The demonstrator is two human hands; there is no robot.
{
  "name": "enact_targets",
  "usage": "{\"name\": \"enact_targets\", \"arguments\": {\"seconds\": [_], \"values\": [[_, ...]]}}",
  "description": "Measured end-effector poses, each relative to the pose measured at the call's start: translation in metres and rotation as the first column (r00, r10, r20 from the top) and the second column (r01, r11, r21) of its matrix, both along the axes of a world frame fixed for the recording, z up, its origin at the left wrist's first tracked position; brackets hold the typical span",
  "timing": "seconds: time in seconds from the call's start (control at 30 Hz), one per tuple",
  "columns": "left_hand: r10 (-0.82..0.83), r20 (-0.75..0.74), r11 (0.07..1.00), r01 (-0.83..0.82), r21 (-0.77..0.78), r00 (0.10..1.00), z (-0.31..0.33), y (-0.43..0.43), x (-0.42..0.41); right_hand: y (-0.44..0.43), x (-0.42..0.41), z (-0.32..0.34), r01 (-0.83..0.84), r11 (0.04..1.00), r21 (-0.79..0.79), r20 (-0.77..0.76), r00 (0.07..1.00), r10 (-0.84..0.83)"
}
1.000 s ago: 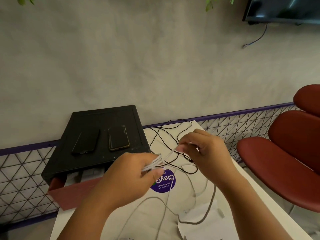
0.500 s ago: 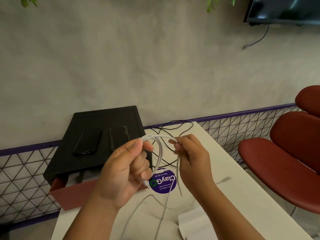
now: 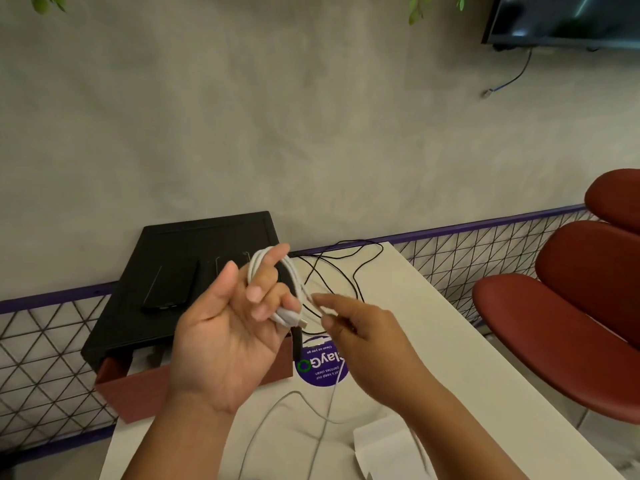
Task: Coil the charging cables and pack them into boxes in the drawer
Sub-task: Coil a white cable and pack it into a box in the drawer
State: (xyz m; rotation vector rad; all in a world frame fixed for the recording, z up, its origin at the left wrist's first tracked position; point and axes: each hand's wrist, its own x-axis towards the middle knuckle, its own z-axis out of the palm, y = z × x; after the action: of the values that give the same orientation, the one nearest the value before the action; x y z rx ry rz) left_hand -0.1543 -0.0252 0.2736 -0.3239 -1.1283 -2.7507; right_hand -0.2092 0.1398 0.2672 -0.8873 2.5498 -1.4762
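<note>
- the left hand [image 3: 228, 327] is held palm-up above the surface [image 3: 450, 341], its fingers curled through a white cable [image 3: 258, 268] that is wound in loops round them, so the hand is clamped on the coil.
- the cable's plug [image 3: 294, 318] sticks out of the coil just beside the left fingers.
- the right hand [image 3: 363, 337] is just beside the coil, fingertips pointing at it. motion blur hides whether they pinch a strand, so i cannot tell if it grips anything.
- a pale strand [image 3: 277, 403] lies on the surface below both hands and runs toward the near edge.
- behind the hands stands a black drawer unit [image 3: 207, 237] with a dark phone [image 3: 169, 289] lying on top. its red drawer [image 3: 138, 386] is pulled out.
- a thin black cable [image 3: 346, 268] lies loose on the surface, near the wall.
- a round purple sticker [image 3: 318, 372] is on the surface, partly under the right hand.
- a white sheet [image 3: 381, 448] lies at the near edge, and a red chair [image 3: 571, 323] stands to the right.
</note>
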Motion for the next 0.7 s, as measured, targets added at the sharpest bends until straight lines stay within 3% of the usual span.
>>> {"name": "enact_targets", "arguments": {"seconds": [0.1,0.2,0.33,0.47,0.57,0.7], "values": [[0.145,-0.097,0.967,-0.162,-0.199,0.985,0.001,0.008,-0.008,0.001,0.008,0.004,-0.110,0.976,0.190,0.006,0.994,0.111],[0.209,-0.103,0.941,-0.229,-0.248,0.972,-0.008,0.007,-0.014,0.003,0.012,0.007,-0.221,0.939,0.264,0.021,0.975,0.223],[0.317,-0.132,0.784,-0.338,-0.521,0.939,-0.018,0.005,-0.018,0.007,0.015,0.014,-0.275,0.910,0.310,0.010,0.958,0.286],[0.303,-0.125,0.513,-0.272,-0.814,0.945,-0.030,0.006,-0.016,0.012,0.014,0.021,-0.222,0.932,0.287,-0.035,0.970,0.242],[0.242,0.019,0.516,-0.112,-0.849,0.970,-0.034,0.010,-0.011,0.018,0.011,0.026,-0.176,0.956,0.236,-0.065,0.978,0.196],[0.104,0.017,0.531,-0.041,-0.847,0.994,-0.034,0.014,-0.007,0.022,0.001,0.025,-0.086,0.986,0.140,-0.054,0.994,0.095]]}}
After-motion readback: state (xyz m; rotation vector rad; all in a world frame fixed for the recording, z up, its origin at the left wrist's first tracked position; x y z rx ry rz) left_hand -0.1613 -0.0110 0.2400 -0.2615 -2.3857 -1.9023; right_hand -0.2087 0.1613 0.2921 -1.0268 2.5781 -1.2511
